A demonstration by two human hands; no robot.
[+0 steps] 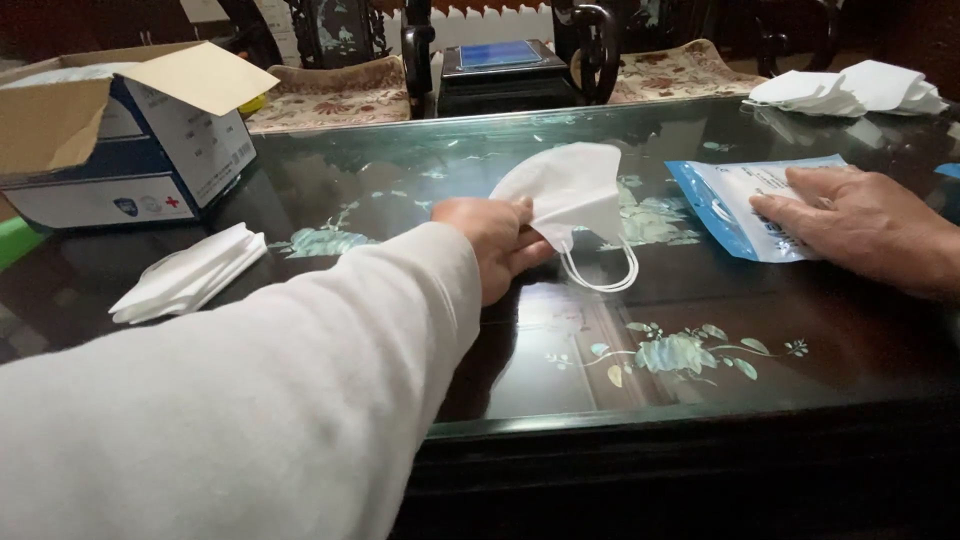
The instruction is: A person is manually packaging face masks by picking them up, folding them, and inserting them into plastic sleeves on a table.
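Left hand [495, 245] pinches a folded white mask [570, 190] by its edge, lifted just over the glass table [400, 190], ear loops dangling. Right hand [860, 220] lies flat, fingers spread, pinning the blue pouch [730, 205]. Looks like bagging: the pouch mouth needs opening first.

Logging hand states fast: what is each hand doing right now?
Left hand: closed, pinching the white folded mask.
Right hand: open, flat on the blue-and-white pouch.
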